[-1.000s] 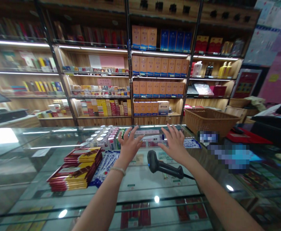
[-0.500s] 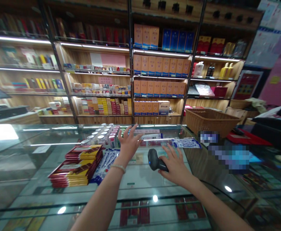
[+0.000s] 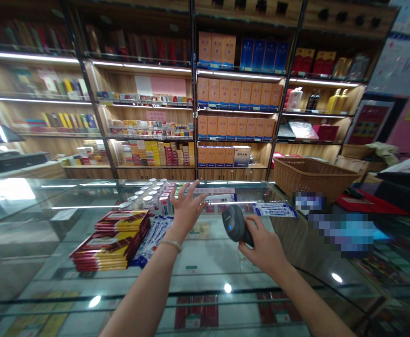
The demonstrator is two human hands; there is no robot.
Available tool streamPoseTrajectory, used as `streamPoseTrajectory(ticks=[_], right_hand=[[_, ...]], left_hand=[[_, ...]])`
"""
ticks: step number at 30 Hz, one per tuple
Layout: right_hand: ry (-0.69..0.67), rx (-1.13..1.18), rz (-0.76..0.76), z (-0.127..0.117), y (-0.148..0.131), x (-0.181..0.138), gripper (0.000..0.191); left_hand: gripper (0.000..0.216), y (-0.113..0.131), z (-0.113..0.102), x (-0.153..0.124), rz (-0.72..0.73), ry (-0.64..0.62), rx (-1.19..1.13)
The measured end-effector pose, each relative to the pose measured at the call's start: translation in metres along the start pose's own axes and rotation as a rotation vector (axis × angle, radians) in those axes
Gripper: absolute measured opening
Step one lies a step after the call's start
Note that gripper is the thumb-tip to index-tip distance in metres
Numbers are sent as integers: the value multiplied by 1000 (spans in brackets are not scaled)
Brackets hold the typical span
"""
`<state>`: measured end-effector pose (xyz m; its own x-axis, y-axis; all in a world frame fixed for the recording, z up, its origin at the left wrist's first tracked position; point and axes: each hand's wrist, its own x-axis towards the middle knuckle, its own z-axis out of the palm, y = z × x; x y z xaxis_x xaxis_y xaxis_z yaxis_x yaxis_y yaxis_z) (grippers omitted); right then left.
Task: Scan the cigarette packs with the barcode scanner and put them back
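Note:
My right hand (image 3: 262, 245) is wrapped round the handle of a dark grey barcode scanner (image 3: 233, 222), which is raised above the glass counter with a blue light showing. My left hand (image 3: 184, 213) hovers with fingers spread, nothing in it. Just beyond its fingers lies a flat white-and-blue packet (image 3: 222, 198) bearing a barcode. Left of that hand are blue-and-white slim packets (image 3: 154, 235), stacked red-and-yellow chocolate packs (image 3: 108, 241), and small pink-and-white boxes (image 3: 164, 205) beside clear-lidded containers (image 3: 147, 200). Further right, more blue-and-white packets (image 3: 275, 209) lie flat.
The glass counter (image 3: 205, 281) spans the front, with goods inside. A wicker basket (image 3: 313, 182) stands at its right, near a red mat (image 3: 362, 203). A black cable (image 3: 326, 281) trails on the right. Shelves with orange boxes (image 3: 233, 128) line the back wall.
My right hand has closed round the scanner's handle and lifted it, turning its head more towards me. My left hand has barely moved. The view has shifted slightly.

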<state>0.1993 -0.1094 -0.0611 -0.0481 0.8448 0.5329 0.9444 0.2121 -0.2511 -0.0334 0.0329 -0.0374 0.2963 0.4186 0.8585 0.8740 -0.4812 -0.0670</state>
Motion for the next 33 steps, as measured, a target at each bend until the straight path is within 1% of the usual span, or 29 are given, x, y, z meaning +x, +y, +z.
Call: streamPoseTrajectory(ticks=[6, 11, 15, 18, 20, 23, 30, 33], right_hand=[[-51, 38, 16, 3, -2, -2, 37], [-91, 0, 56, 4, -4, 0, 32], [-70, -18, 57, 5, -3, 0, 29], [-47, -19, 52, 4, -3, -1, 34], [-40, -25, 31, 4, -2, -1, 37], [-46, -47, -1, 2, -2, 0, 35], [-134, -119, -75, -1, -3, 7, 29], [-91, -156, -163, 1, -1, 10, 29]], left_hand=[[26, 0, -2, 0, -15, -23, 8], [19, 0, -1, 0, -13, -8, 21], [20, 0, -1, 0, -13, -4, 14], [23, 0, -1, 1, -23, -15, 1], [24, 0, -1, 1, -26, -25, 0], [23, 0, -1, 1, -32, -21, -12], [22, 0, -2, 1, -21, -5, 0], [23, 0, -3, 2, -20, -21, 12]])
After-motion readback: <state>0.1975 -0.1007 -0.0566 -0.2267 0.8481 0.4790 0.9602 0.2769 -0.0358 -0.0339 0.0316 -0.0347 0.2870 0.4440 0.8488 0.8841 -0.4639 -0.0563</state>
